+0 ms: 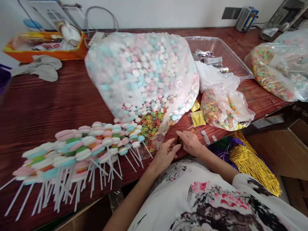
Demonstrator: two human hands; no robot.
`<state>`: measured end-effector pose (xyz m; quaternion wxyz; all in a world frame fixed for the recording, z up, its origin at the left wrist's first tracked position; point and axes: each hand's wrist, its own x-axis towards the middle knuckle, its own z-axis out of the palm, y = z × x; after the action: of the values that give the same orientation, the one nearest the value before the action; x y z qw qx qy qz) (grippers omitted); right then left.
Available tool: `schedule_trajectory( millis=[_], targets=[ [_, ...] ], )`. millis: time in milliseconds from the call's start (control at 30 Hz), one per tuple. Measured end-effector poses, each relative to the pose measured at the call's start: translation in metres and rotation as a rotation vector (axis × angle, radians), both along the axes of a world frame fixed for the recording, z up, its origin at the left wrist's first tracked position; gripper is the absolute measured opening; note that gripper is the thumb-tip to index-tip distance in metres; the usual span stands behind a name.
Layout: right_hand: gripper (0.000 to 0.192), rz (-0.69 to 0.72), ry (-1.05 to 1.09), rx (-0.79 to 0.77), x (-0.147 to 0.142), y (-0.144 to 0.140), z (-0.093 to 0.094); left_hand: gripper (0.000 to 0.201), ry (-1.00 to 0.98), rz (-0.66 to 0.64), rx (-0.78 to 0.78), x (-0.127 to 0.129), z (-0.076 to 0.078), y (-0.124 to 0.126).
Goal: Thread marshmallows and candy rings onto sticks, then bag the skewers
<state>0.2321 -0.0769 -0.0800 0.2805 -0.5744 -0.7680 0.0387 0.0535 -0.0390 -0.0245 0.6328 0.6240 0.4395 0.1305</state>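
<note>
At the table's front edge my left hand and my right hand are close together. A small dark, gold-tinted piece shows at the fingertips of my right hand, too small to name. My left fingers are curled beside it; what they hold, if anything, is hidden. Just beyond my right hand lies a packet of gold strips. Left of my hands, candy lollipops of stacked pastel pieces on white sticks lie in a pile. Loose ring-shaped candies spill near a clear plastic bag full of pastel candies.
A clear plastic tray holds packets at the back right. Bags of ring candies lie in front of it and further right. An orange box and grey gloves are at back left. Gold and purple tassels hang below the edge.
</note>
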Motion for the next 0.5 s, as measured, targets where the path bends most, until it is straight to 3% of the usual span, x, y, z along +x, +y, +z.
schedule_trajectory(
  millis=[167, 300, 400, 500],
  targets=[
    [0.046, -0.155, 0.012, 0.028, 0.036, 0.005, 0.004, 0.071, 0.013, 0.059, -0.01, -0.016, 0.01, 0.0],
    [0.043, -0.164, -0.084, 0.104, 0.053, -0.01, 0.002, 0.047, -0.049, -0.051, -0.079, -0.043, 0.028, -0.026],
    [0.039, -0.176, -0.277, 0.013, 0.064, -0.01, -0.011, 0.039, -0.064, -0.132, 0.063, -0.065, 0.033, -0.04],
    [0.039, -0.23, -0.29, -0.026, 0.074, -0.007, -0.02, 0.04, -0.031, -0.126, 0.126, -0.097, 0.032, -0.043]
  ],
)
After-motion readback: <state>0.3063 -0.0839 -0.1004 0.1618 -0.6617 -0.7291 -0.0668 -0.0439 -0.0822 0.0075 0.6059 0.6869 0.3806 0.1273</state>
